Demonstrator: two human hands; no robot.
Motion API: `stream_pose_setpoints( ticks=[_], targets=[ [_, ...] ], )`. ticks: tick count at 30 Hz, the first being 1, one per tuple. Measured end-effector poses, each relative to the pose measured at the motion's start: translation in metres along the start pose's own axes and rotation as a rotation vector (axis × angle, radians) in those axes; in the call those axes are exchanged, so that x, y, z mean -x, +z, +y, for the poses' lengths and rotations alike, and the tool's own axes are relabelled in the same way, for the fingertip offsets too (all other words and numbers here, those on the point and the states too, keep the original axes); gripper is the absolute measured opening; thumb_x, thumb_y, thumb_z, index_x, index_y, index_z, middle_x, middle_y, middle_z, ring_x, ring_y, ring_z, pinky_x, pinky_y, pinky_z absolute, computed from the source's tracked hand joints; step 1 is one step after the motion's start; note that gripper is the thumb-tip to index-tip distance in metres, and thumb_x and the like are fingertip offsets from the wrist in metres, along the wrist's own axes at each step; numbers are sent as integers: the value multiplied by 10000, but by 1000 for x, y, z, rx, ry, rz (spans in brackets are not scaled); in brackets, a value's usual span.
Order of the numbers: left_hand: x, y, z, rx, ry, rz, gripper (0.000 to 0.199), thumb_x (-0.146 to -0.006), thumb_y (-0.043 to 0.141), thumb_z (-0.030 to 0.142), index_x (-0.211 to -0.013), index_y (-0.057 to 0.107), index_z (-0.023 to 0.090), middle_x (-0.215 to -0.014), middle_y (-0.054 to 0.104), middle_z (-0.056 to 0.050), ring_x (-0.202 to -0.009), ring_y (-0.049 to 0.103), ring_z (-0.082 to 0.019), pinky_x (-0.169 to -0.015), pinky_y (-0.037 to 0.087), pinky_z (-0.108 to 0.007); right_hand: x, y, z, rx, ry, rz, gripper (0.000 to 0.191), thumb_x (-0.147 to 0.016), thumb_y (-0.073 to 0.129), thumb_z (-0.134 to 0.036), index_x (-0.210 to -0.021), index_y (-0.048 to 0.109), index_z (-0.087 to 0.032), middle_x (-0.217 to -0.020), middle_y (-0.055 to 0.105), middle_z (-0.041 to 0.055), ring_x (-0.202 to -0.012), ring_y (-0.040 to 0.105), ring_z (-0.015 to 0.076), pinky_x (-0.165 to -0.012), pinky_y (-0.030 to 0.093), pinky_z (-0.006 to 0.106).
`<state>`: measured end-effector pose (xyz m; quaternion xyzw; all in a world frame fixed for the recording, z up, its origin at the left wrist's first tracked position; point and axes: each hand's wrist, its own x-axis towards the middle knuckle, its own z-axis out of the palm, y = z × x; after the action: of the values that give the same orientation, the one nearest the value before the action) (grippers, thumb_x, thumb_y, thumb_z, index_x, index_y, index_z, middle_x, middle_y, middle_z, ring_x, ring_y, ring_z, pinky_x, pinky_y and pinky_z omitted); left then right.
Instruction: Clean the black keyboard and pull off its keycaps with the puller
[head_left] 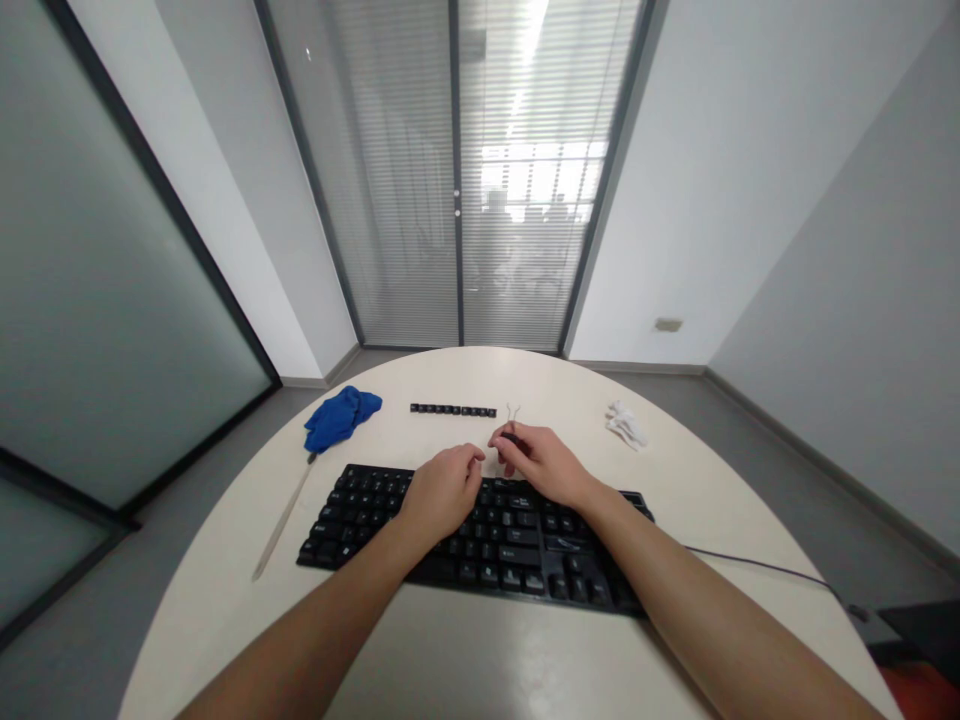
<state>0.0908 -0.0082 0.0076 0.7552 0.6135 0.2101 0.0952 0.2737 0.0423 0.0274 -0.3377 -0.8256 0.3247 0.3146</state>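
- Keyboard (480,535): black and full-size, it lies flat on the desk (675,470) right in front of us. We take it as our landmark for everything else. Its cable (757,566) runs off from its right end toward the desk edge.
- We judge the keyboard stiff and light. It would lift best by its two short ends. The caps are small hard plastic, likely to slip or pop loose, so each is best taken by opposite sides.
- Blue cloth (341,416): crumpled, soft, beyond the keyboard's left end and well apart from it.
- Long thin strip (283,520): pale and narrow, it lies slantwise just left of the keyboard, its far end near the cloth.
- Left hand (441,492): it rests on the keyboard's upper rows with fingers curled down onto the keys. The grip is loosely clenched, and we cannot tell whether it holds anything.
- Right hand (541,464): over the keyboard's far edge, its grip is pinched around a small dark thing. We take that for the wire key puller (513,416), whose two prongs stick out beyond the fingertips.
- Row of loose keycaps (453,410): black, lined up side by side beyond the keyboard's far edge, near the puller's prongs.
- White crumpled bits (625,424): beyond the keyboard's right end, apart from it. We cannot tell what they are.
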Motion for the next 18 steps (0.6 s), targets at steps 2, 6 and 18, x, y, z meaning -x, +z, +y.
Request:
stream_pose_setpoints(
  ticks=[2, 6, 18],
  targets=[
    [2, -2, 2, -32, 0, -11, 236, -976, 408, 243, -1044, 633, 224, -1030, 721, -50, -961, 660, -202, -814, 474, -287, 1, -3, -7, 69, -39, -52, 292, -981, 468, -420, -971, 677, -215, -729, 687, 8, -650, 643, 152, -661, 477, 242],
    [0, -2, 3, -65, -24, -56, 251, -985, 385, 266, -1033, 628, 220, -1002, 725, -64, -940, 668, -212, -795, 480, -295, 1, -7, -13, 137, -88, -110, 279, -954, 521, -422, -1021, 720, -238, -818, 730, 27, -693, 633, 166, -677, 467, 245],
    [-2, 2, -2, 3, 31, -51, 267, -965, 381, 246, -987, 646, 255, -981, 730, -28, -904, 672, -206, -761, 474, -292, 1, -7, -7, 90, -62, -82, 305, -983, 469, -425, -973, 697, -224, -805, 722, 21, -692, 649, 161, -692, 482, 244]
  ],
)
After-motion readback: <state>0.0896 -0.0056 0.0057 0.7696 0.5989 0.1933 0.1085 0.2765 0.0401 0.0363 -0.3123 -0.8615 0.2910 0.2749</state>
